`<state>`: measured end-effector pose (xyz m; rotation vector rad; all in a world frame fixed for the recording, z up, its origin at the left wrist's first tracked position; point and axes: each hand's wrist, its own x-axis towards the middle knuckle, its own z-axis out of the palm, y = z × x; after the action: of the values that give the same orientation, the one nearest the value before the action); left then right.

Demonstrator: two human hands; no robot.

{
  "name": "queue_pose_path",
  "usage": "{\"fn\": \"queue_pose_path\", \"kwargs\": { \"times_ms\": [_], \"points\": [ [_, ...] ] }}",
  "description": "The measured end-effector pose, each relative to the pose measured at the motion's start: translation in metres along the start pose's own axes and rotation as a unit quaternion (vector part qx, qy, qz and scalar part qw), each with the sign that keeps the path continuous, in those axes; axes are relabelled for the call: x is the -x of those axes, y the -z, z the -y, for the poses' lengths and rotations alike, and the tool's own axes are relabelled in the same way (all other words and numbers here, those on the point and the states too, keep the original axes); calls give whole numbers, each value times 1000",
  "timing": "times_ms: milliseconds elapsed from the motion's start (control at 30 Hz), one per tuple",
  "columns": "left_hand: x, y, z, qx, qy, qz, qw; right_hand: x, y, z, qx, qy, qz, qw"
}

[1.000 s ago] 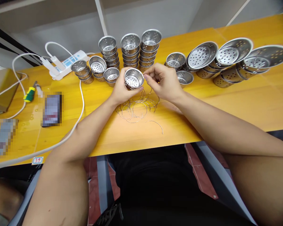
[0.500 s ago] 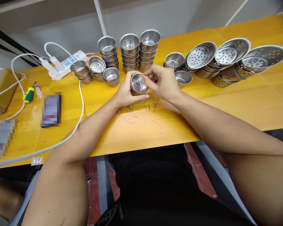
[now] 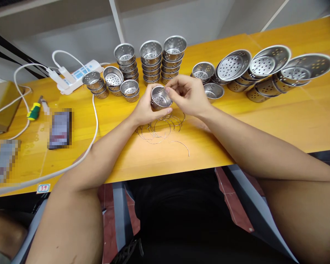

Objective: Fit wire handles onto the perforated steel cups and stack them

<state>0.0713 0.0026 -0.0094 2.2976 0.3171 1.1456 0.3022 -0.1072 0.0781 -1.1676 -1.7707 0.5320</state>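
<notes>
A small perforated metal cup point(image 3: 161, 98) is tilted toward me, with my left hand point(image 3: 148, 106) wrapped round its left side and its thumb along the near side. The thumb and fingers of my right hand point(image 3: 188, 94) are pinched together at the cup's right rim; what they pinch is too small to make out. On the table just below the cup lie several thin curved wires point(image 3: 162, 131), with one wire point(image 3: 183, 145) apart at the right. Stacks of perforated cups point(image 3: 151, 53) stand behind my hands.
More cups lean in rows at the right point(image 3: 264, 66), and short stacks point(image 3: 112, 77) stand at the left. A power strip point(image 3: 79, 75), white cable point(image 3: 95, 121), green-yellow screwdriver point(image 3: 34, 111) and two blurred phones point(image 3: 59, 129) occupy the left. Another person's leg point(image 3: 5, 227) shows at lower left.
The cup has shifted very slightly left in my left hand. My right hand stays at its rim, and the thin wire seen at its fingertips before is now hard to see.
</notes>
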Motion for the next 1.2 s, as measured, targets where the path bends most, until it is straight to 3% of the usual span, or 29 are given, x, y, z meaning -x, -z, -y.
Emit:
{"fn": "queue_pose_path", "kwargs": {
  "times_ms": [200, 400, 767, 1000, 1200],
  "points": [
    [-5, 10, -5, 55, 44, 28, 997, -2, 11, 14, -143, -15, 119, 983],
    [-3, 6, -1, 41, 53, 28, 997, -5, 9, 7, -172, -38, 123, 977],
    [-1, 7, 8, 25, -15, 32, 999, -7, 9, 3, -194, -49, 147, 969],
    [1, 2, 8, 1, 6, 24, 1000, -5, 6, 1, -168, -37, 127, 977],
    [1, 5, 27, -18, 31, -8, 999, -5, 8, -18, -44, 45, 12, 998]
  ]
}}
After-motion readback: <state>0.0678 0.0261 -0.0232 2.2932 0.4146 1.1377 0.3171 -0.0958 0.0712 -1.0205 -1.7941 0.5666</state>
